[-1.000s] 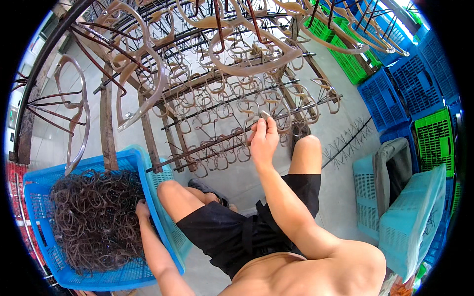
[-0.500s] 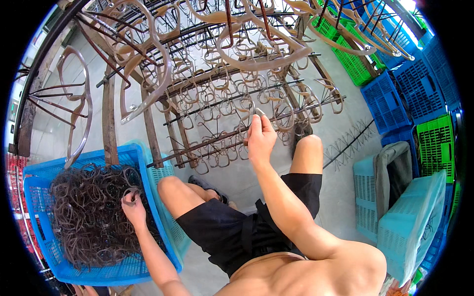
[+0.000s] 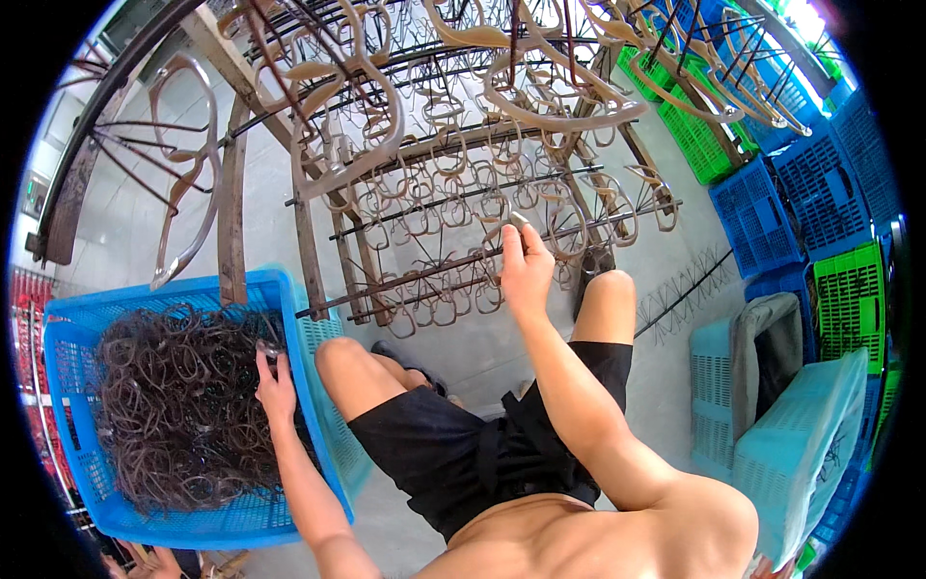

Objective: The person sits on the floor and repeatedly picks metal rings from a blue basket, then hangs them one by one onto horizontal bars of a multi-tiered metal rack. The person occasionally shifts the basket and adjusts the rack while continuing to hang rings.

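My left hand is closed in a pinch at the right side of a blue plastic basket. Something small and greyish shows at its fingertips, too small to name. The basket holds a tangled heap of dark brown eyeglass frames. Out in front of me, my right hand grips a small grey pointed piece, most of it hidden in the fingers. Just beyond that hand stands a rack whose dark rods carry rows of hanging translucent brown eyeglass frames.
Wooden uprights and wire prongs stand close on the left. Blue crates and green crates are stacked on the right beside pale turquoise baskets. A pronged rod lies on the floor. Part of another person shows at lower left.
My left hand has moved up and slightly right, toward the basket's right rim. My right hand has shifted a little right with the grey piece. The view has also shifted slightly.
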Demonstrator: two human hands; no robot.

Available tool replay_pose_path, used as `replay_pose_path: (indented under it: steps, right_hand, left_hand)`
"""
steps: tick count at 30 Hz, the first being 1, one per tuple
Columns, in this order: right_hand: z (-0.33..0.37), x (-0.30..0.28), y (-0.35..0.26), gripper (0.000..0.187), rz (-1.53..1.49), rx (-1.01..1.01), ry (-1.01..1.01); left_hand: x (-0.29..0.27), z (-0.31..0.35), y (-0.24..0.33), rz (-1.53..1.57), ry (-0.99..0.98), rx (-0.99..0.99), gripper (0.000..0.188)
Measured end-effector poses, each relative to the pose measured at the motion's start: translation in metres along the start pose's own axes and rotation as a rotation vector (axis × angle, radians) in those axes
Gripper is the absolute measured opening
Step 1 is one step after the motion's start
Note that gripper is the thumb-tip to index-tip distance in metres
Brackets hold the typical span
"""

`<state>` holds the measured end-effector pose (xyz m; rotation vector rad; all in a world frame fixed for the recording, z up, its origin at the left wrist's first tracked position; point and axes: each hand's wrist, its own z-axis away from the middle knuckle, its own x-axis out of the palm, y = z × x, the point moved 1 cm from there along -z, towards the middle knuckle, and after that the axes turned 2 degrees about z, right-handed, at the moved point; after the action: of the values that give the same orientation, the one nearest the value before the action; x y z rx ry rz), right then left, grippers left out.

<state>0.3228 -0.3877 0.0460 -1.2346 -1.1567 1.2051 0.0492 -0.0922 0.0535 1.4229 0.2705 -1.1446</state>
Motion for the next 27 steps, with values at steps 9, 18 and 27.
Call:
replay_pose_path:
  steps: [9,18,27]
  right_hand:
    - [0.004,0.005,-0.009,0.017,-0.113,0.013,0.018]
    - [-0.001,0.006,0.004,0.020,-0.012,-0.072,0.026]
    - [0.020,-0.005,-0.034,0.025,0.729,-0.549,0.118]
  left_hand:
    - [0.003,-0.031,-0.013,0.569,-0.052,-0.188,0.017]
    - [0.009,-0.034,-0.029,0.540,0.162,-0.090,0.010]
    - [-0.038,0.058,0.027,-0.401,0.708,0.500,0.012]
